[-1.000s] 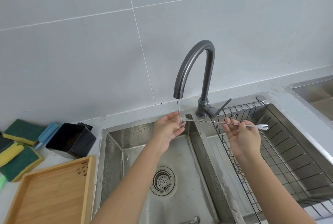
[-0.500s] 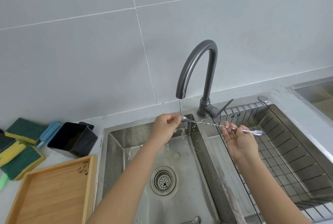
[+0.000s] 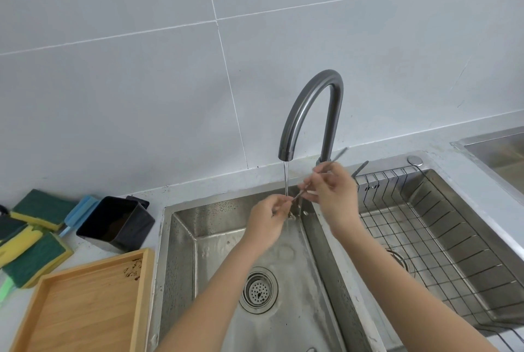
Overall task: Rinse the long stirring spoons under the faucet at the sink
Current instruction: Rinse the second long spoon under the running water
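A thin stream of water falls from the dark curved faucet into the left basin of the steel sink. Both my hands hold one long twisted metal stirring spoon slanted across the stream. My left hand pinches its lower end just beside the water. My right hand grips the stem higher up, close to the left hand. The spoon's upper end pokes out past my right fingers, blurred, near the faucet's base. The spoon's bowl is hidden by my fingers.
A wire drying rack fills the right basin. On the left counter lie a wooden tray, a black square container and several green-yellow sponges. The drain strainer sits in the left basin. Another sink edge shows far right.
My right hand has moved left along the stem toward my left hand, and the spoon has tilted from nearly level to slanting up to the right. My left hand stays at the stream.
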